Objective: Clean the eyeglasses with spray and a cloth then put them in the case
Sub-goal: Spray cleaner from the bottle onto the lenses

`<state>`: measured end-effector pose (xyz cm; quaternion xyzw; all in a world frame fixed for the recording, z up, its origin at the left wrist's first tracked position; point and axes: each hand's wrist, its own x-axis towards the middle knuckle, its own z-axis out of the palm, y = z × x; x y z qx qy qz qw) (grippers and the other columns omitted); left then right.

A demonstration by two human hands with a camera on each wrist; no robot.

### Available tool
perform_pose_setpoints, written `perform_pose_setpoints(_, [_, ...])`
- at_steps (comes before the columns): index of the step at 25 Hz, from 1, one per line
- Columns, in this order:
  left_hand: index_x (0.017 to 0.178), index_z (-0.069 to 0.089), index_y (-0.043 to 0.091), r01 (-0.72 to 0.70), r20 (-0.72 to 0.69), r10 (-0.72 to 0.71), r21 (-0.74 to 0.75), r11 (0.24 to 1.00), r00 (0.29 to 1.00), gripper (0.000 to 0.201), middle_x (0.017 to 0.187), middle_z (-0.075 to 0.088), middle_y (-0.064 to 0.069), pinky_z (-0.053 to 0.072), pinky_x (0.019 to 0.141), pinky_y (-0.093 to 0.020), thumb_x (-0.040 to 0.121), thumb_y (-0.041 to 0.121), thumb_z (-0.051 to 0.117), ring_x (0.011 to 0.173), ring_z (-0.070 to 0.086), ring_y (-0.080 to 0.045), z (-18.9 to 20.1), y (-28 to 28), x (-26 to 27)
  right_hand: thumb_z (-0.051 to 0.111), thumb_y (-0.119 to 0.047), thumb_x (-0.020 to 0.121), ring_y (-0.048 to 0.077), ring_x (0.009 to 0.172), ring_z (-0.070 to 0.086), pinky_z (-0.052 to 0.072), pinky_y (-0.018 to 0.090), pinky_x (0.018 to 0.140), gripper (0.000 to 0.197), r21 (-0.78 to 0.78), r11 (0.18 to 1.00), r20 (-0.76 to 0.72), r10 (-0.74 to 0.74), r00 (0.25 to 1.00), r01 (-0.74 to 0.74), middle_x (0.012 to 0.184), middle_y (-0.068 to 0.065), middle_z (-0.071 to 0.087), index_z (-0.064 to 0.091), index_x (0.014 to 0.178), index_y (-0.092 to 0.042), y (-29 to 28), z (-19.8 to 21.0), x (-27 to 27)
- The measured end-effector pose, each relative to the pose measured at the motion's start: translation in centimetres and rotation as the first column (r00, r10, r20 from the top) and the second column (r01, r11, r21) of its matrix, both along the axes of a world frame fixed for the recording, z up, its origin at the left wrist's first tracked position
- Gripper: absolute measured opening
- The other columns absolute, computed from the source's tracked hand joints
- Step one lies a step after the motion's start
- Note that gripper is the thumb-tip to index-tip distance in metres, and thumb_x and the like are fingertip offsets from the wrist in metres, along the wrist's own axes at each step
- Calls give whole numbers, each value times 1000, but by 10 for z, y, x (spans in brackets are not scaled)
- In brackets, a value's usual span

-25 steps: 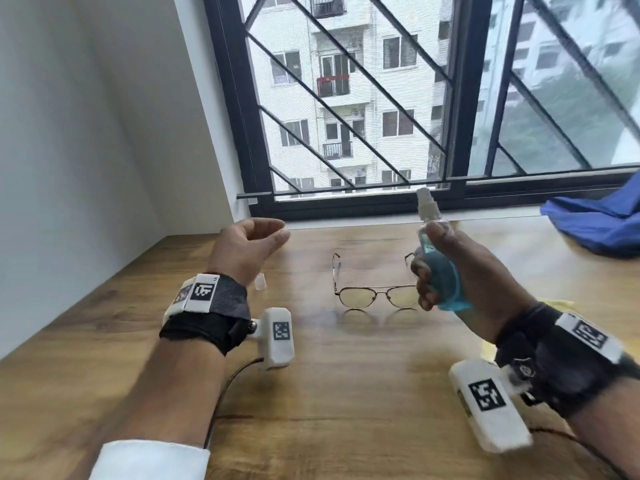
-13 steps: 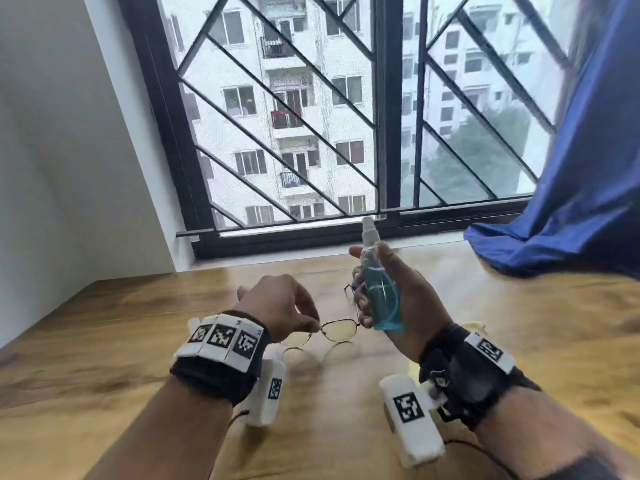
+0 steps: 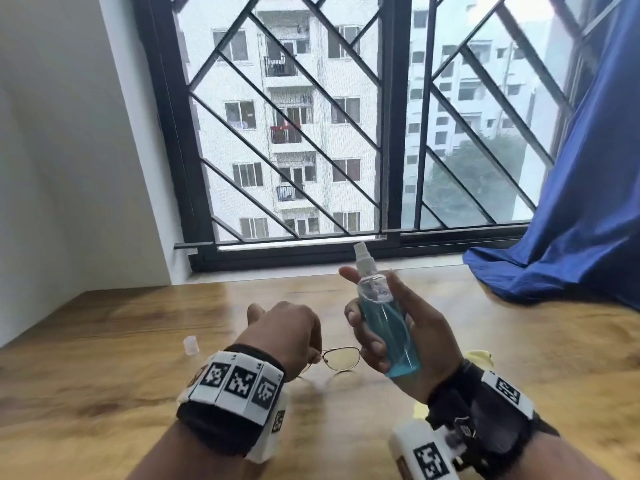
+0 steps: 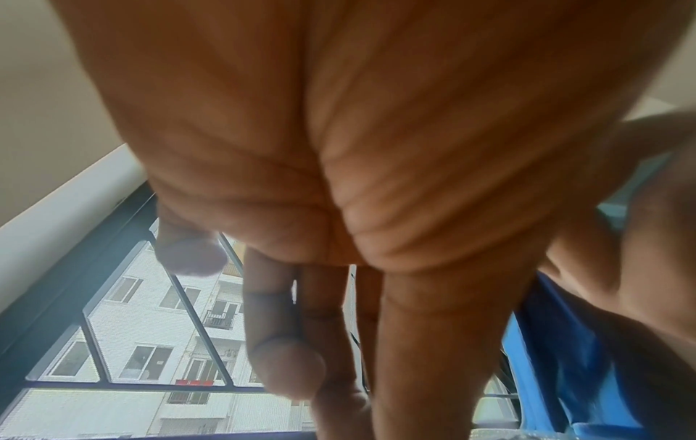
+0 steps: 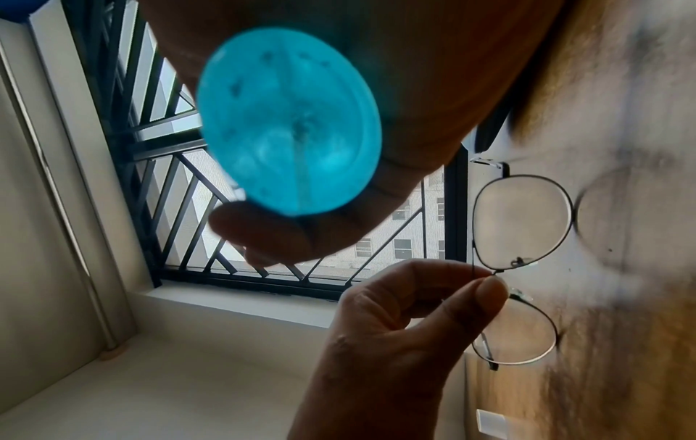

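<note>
Left hand (image 3: pixel 284 332) pinches eyeglasses (image 3: pixel 341 358) at the bridge, just above tabletop (image 3: pixel 138 341). Right hand (image 3: pixel 398 341), at 3 o'clock, grips spray bottle (image 3: pixel 384 317) upright.

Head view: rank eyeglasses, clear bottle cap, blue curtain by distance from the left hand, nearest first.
1. eyeglasses: pinched at the bridge by the left hand, so in contact, on its right side.
2. clear bottle cap: on the table, just left of that hand, not touching.
3. blue curtain: far right, by the window, beyond the right hand holding the spray bottle.
</note>
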<state>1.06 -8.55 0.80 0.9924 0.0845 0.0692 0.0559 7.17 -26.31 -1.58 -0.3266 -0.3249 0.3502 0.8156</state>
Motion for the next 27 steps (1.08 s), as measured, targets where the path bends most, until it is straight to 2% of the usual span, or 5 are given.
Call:
perform_pose_setpoints(6, [81,72,27,81,553,194,-434,897,810,8,76,72,16,49,71,-26,84,33,76,67,63,4,13,35,-13,34,-43,106,15,45,59,51,23,38,43,90,993,3,80,997,-80,86,17,62,47,146,-41,-3,7,-5])
perform_pose_setpoints(10, [98,74,10,322,421,506,-906,274,753,15,64,67,14,41,51,-14,85,17,77,49,53,4,6,52,-6,32,-29,99,16,50,55,50,24,39,54,110,994,90,17,996,-27,84,12,53,40,150,-47,-7,16,-9])
perform_pose_setpoints(14, [95,74,11,359,302,518,-933,-11,800,13,69,60,6,28,53,-22,83,14,78,59,41,-8,-5,49,3,43,-18,95,19,55,46,44,23,44,57,25,970,212,-243,946,244,80,10,46,46,144,-49,-12,28,-13])
perform_pose_setpoints(21, [85,76,12,508,555,418,-830,229,719,5,72,75,5,50,63,-11,82,11,79,67,65,1,-4,19,1,60,-20,97,22,48,58,53,35,51,55,188,452,821,-559,113,872,76,7,63,40,135,-55,-32,40,-10])
perform_pose_setpoints(27, [81,78,15,526,563,426,-823,212,709,4,81,78,-1,53,74,-20,79,14,81,79,69,-9,-7,17,0,62,-21,95,17,55,60,44,12,54,54,334,352,837,-538,-103,875,80,2,65,37,135,-48,-26,34,-14])
